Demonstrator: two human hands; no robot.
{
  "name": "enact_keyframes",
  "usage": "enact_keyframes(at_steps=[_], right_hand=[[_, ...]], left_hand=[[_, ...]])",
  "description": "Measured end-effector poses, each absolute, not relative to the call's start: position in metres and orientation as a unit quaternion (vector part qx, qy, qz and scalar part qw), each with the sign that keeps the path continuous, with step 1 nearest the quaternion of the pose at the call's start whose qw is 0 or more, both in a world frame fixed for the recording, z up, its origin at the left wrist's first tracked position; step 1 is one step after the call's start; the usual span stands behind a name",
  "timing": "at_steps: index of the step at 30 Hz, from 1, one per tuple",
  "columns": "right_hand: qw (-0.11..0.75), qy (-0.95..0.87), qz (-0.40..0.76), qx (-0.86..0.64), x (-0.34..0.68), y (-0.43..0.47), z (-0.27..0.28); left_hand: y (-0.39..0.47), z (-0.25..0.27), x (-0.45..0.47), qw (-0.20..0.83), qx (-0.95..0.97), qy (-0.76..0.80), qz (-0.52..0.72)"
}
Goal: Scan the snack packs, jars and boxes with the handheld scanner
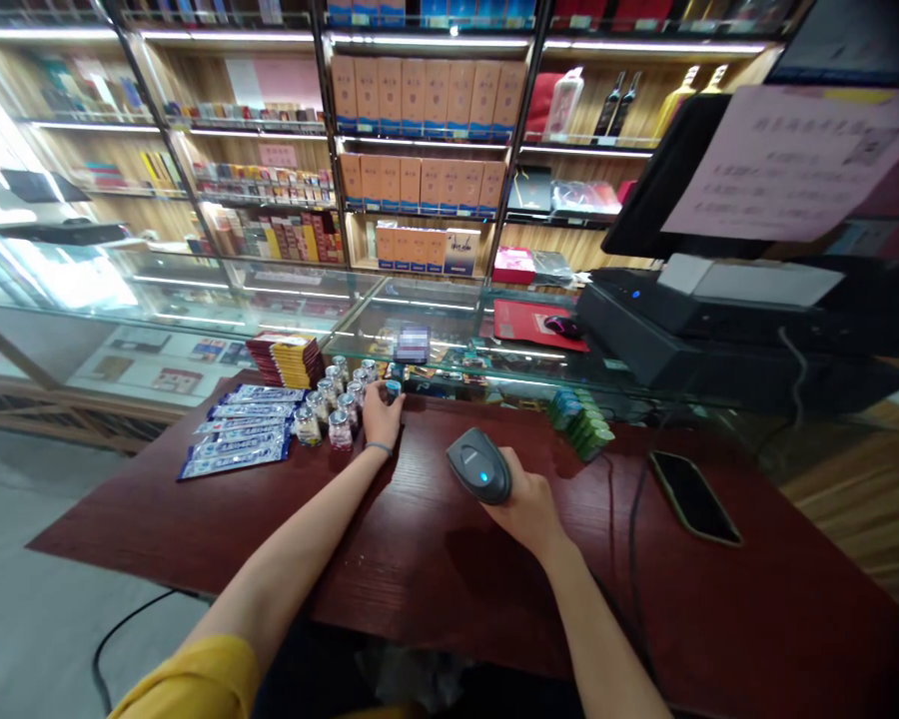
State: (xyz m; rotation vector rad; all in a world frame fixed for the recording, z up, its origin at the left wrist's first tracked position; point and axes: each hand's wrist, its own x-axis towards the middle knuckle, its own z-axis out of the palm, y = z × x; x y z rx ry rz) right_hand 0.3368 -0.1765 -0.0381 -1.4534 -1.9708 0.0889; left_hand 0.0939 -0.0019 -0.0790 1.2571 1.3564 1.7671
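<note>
My right hand (528,504) is wrapped round the handle of a dark grey barcode scanner (480,467), its blue light lit, held above the table. Reaching forward, my left hand (384,414) closes its fingers round a small blue-topped container (394,387) at the table's far edge. Just left of that hand stand several small clear jars (340,429) with silvery lids, in rows. Further left lie several blue-and-white long packets (240,444). Behind them is a stack of red and yellow packs (286,359).
The dark red table (412,559) borders a glass display counter (449,310). Several small green containers (580,424) stand in a row at right, near a phone (695,496) and a cable (633,539). A monitor (663,160) and black machine (644,340) rise behind. A mouse (561,327) sits beyond.
</note>
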Motion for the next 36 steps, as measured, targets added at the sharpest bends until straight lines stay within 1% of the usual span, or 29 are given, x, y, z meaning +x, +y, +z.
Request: enact_keyframes(at_steps=[5,12,19,29,36], right_hand=[[0.35,-0.75,0.039,-0.56,0.339,-0.176,-0.038],[0.352,-0.744,0.062,-0.564,0.34,-0.177,-0.035],[0.35,-0.729,0.088,-0.582,0.341,-0.178,-0.032],[0.34,-0.727,0.076,-0.592,0.342,-0.179,-0.034],[0.337,-0.726,0.087,-0.593,0.342,-0.178,-0.034]], left_hand=[[0.009,-0.08,0.099,0.216,0.478,0.565,0.637],[0.023,-0.085,0.107,0.186,0.484,0.604,0.605],[0.034,-0.088,0.107,0.195,0.483,0.604,0.603],[0.038,-0.086,0.108,0.198,0.495,0.604,0.593],[0.038,-0.091,0.108,0.199,0.494,0.575,0.621]])
